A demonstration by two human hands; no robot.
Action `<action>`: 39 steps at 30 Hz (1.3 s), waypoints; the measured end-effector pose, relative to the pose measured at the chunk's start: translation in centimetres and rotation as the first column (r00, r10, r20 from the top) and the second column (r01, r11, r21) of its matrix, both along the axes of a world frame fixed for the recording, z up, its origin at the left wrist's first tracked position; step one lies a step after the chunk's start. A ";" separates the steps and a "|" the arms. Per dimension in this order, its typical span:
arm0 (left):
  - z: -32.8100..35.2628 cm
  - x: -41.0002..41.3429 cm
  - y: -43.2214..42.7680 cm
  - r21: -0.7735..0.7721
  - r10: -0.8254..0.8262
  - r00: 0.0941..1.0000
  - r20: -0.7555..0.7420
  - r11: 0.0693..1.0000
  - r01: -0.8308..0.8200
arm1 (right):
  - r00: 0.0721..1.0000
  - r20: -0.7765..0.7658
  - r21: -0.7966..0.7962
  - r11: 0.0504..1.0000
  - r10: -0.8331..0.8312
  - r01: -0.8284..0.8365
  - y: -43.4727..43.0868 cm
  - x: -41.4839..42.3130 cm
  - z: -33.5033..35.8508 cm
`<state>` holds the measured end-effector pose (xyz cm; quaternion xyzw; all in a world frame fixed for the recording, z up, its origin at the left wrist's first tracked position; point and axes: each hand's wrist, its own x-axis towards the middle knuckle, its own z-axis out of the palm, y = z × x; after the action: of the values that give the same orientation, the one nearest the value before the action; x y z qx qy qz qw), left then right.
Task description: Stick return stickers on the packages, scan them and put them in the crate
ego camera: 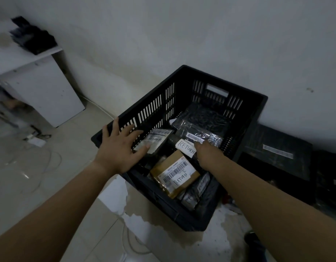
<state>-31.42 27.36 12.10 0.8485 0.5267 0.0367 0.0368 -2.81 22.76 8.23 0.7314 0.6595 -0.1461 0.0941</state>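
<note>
Forearms reach toward the crate (225, 80) on the floor. The left hand (118, 146) lies over its left rim, grip spread wide and holding nothing, fingertips touching a stickered package (155, 140). At centre, a brown box (174, 173) inside bears RETURN. The right hand (203, 150) rests on a black package (201, 129) marked RETURN; its grip is hidden, so I cannot tell. Dark packages (276, 154) outside the crate to the right seemingly remain.

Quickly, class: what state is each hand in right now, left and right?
Left hand: open, fingers spread over the crate rim.
Right hand: down in the crate beside a RETURN sticker; grip cannot be told.
</note>
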 end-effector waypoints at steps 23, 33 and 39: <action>0.3 7.4 -5.4 -0.046 -0.283 0.926 0.251 0.952 0.304 | 0.983 -0.182 0.376 0.926 0.033 0.038 -17.5 8.4 6.5; 1.0 23.3 -10.4 -0.228 -0.309 0.775 0.552 0.838 0.496 | 0.779 -0.457 -0.150 0.900 -0.430 0.408 -31.1 11.1 0.0; 0.3 24.7 -10.6 -0.192 -0.340 0.794 0.505 0.852 0.487 | 0.495 -0.596 -0.413 0.770 -0.632 0.486 -35.0 10.1 -5.0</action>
<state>-6.76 16.73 12.36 0.8945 0.3012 0.1404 0.2992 7.32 -12.26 3.22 0.7783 0.3509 -0.4989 -0.1493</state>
